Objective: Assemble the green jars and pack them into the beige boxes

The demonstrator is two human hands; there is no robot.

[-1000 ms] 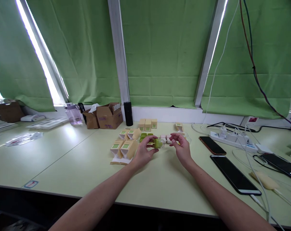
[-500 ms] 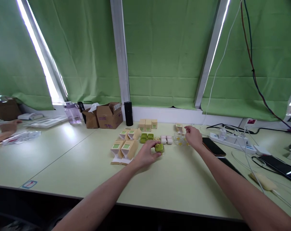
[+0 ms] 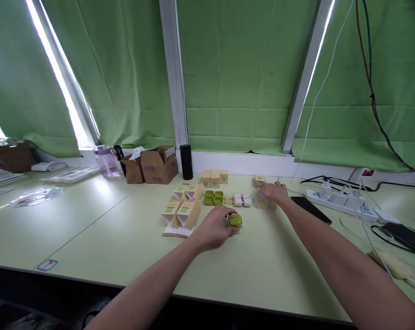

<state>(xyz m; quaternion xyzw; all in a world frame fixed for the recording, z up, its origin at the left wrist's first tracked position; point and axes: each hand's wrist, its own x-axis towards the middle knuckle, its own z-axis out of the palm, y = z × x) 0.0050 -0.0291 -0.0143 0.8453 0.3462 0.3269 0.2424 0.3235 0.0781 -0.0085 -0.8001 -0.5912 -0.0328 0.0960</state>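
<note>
My left hand (image 3: 216, 225) is closed around a small green case (image 3: 235, 220) with a yellow piece on its top and a clear rim below. My right hand (image 3: 273, 191) reaches over the clear round plastic pieces with yellow centres (image 3: 259, 199). Its fingertips are bent together beside a small open carton (image 3: 259, 178); what they pinch is hidden. Between the hands lie green square trays (image 3: 213, 198), tiny yellow pieces (image 3: 227, 200) and pale pink-white blocks (image 3: 242, 200). Left of them stand several open cartons with green labels (image 3: 183, 210).
Closed small cartons (image 3: 215, 178) stand at the back, near a black cylinder (image 3: 186, 162) and a brown cardboard box (image 3: 158, 166). To the right are a black phone (image 3: 311, 210), a power strip (image 3: 341, 204) and loose cables. A purple bottle (image 3: 106, 161) stands at left.
My right hand has moved lower and left, toward the small carton and clear pieces. My left hand, still holding the green case, has come slightly nearer the front edge. The other person's hand has left view.
</note>
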